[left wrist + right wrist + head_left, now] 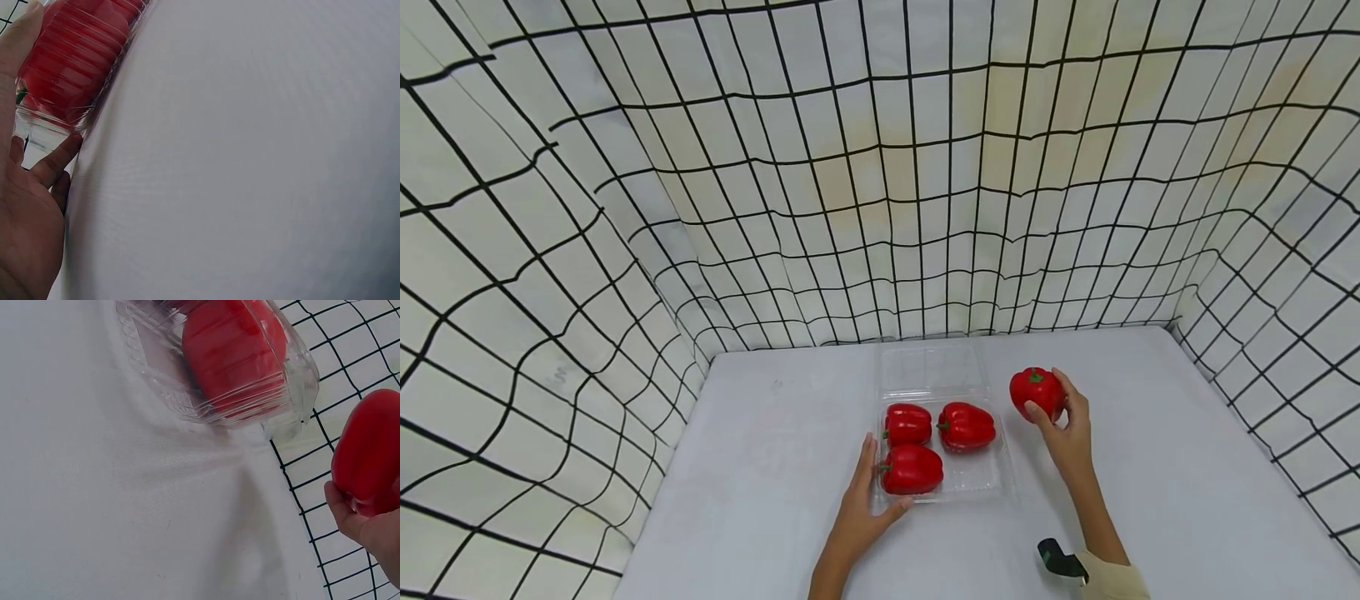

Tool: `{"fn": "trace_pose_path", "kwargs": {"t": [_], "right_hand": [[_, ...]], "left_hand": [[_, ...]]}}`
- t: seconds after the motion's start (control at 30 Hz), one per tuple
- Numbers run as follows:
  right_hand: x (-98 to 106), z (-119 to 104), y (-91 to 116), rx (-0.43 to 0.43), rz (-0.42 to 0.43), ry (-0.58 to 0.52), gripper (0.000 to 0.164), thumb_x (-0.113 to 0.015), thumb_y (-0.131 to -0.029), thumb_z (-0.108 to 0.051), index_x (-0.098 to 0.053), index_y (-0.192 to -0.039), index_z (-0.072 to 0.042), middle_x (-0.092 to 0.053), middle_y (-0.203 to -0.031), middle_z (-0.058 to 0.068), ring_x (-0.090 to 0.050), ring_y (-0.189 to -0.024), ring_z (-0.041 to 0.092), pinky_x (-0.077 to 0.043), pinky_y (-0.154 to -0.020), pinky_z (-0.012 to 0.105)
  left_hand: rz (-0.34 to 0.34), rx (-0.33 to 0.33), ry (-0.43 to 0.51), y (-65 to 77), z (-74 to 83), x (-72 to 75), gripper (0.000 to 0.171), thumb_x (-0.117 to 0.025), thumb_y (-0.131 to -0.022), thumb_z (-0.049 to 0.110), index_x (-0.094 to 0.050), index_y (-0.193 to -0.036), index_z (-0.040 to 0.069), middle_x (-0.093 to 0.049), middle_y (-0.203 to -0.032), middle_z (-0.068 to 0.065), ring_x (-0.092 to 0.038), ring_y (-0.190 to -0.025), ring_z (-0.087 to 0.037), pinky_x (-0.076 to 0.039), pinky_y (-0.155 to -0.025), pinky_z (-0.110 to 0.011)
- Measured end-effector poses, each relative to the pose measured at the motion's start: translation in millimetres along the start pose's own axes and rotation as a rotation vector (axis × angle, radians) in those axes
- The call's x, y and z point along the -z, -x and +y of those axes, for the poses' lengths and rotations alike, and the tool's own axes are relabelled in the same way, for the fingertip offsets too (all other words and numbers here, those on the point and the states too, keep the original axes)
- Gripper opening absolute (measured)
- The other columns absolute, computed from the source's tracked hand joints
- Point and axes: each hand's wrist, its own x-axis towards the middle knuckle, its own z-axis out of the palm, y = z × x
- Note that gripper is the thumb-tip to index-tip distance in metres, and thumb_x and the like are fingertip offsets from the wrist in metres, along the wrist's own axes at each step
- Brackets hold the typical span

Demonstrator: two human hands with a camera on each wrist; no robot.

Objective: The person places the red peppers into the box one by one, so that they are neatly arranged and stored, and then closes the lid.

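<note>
A clear plastic clamshell container (981,481) lies with its lid (932,367) folded back toward the far edge. Inside it are a red bell pepper (908,424) at the back left, another bell pepper (967,427) at the back right and a third bell pepper (912,470) at the front left. My left hand (859,514) rests against the container's near left corner, fingers straight along its side and thumb at the front rim. To the right of the container, my right hand (1067,425) holds a further red bell pepper (1033,392) above the table, green stem showing.
The white table (775,467) carries the container near its middle. Black wire grid (917,200) with white sheeting behind it encloses the back and sides. A dark strap-like piece (1060,560) is at my right sleeve (1112,577).
</note>
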Motion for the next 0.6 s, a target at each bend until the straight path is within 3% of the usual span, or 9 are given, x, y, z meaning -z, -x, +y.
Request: {"fn": "trace_pose_path", "kwargs": {"t": [0.2,0.33,0.6], "right_hand": [[3,-6,4,-0.022,-0.078,-0.078,0.068,-0.07,-0.09,-0.012,-0.038,-0.149,-0.019,-0.041,-0.147,0.01,-0.039,-0.122,0.007,-0.043,-0.089,0.002],[5,-9,7,-0.004,-0.124,-0.129,0.067,-0.066,-0.091,-0.007,-0.035,-0.15,-0.013,-0.04,-0.148,0.013,-0.04,-0.122,0.001,-0.042,-0.093,0.002],[8,-16,20,0.042,-0.262,-0.132,0.071,-0.069,-0.089,-0.006,-0.034,-0.15,-0.012,-0.037,-0.15,0.017,-0.039,-0.124,-0.005,-0.049,-0.086,0.007]], "left_hand": [[0.0,0.009,-0.006,0.0,0.1,-0.7,0.104,-0.074,-0.077,0.057,-0.017,-0.158,0.023,-0.015,-0.164,0.008,-0.023,-0.15,-0.023,-0.04,-0.11,-0.047],[0.001,0.005,-0.017,-0.7,-0.7,-1.0,0.105,-0.073,-0.077,0.057,-0.016,-0.158,0.024,-0.016,-0.164,0.008,-0.024,-0.15,-0.024,-0.041,-0.109,-0.047],[0.003,0.001,-0.012,-0.7,-2.5,-1.5,0.104,-0.073,-0.077,0.058,-0.016,-0.158,0.023,-0.015,-0.164,0.008,-0.022,-0.15,-0.023,-0.04,-0.11,-0.046]]}}
